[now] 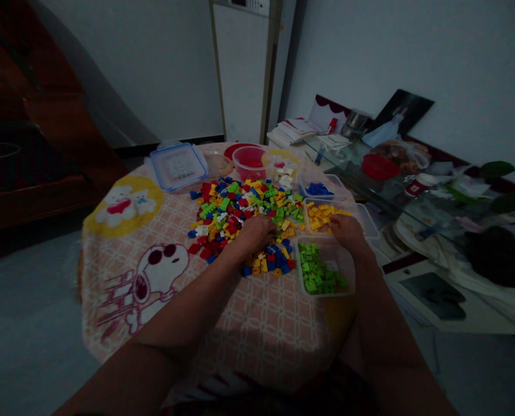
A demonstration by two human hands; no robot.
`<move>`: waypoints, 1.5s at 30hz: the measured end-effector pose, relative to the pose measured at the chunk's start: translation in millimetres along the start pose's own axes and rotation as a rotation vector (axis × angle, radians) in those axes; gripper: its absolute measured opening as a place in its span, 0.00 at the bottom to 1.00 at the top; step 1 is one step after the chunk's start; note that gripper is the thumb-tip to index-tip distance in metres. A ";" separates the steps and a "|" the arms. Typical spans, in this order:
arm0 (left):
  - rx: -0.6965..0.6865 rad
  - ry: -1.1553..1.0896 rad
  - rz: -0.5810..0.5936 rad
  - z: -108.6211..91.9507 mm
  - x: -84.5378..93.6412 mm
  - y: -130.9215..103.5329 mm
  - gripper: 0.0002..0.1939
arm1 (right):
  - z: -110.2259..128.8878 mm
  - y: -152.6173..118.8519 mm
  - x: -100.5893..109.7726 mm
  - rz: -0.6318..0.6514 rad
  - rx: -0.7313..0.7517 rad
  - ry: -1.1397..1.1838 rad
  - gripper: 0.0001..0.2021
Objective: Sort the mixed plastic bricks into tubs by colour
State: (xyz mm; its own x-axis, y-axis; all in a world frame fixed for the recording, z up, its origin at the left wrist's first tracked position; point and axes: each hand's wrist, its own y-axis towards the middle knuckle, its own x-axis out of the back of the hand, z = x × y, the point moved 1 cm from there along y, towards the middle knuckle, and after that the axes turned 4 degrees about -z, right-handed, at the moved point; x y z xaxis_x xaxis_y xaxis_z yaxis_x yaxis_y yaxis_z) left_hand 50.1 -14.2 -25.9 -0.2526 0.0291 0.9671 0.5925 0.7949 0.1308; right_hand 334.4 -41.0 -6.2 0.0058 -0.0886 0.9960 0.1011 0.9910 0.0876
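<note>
A heap of mixed toy building bricks [225, 205] in red, blue, green, yellow and white spreads over the round table. My left hand [260, 233] reaches into its right side with the fingers curled down; what lies under them is hidden. Over the right end of a clear box of yellow bricks [320, 215] is my right hand [346, 231], fingers drawn together, and I cannot make out anything in them. Nearer to me stands a clear box of green bricks [320, 271]. Beyond the yellow ones is a clear box with blue bricks [318, 189].
A blue-rimmed lid [178, 166], a clear round lid [217, 164] and a pink-looking round tub [251, 163] lie at the table's far side, near some white bricks [284, 177]. A cluttered glass shelf [348, 162] borders the right side. The patterned tablecloth [257, 329] covers the table.
</note>
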 end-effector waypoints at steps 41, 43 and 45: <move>0.112 -0.367 -0.363 5.2 -7.8 2.5 0.12 | -3.2 1.8 -6.0 -0.043 0.018 -0.015 0.17; 0.139 -0.311 -0.363 12.9 -9.4 3.3 0.12 | -3.7 2.2 -7.0 -0.060 0.023 -0.017 0.17; 0.113 -0.271 -0.339 14.6 -11.7 4.0 0.11 | -3.4 2.1 -7.2 -0.068 0.024 -0.019 0.16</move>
State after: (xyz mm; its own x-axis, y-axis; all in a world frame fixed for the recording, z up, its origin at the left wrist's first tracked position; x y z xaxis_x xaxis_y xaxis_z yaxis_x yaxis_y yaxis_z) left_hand 44.2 -2.5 -39.9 -0.6187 -0.0988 0.7794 0.3582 0.8475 0.3918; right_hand 338.0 -38.6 -13.2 -0.0190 -0.1542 0.9879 0.0763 0.9849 0.1552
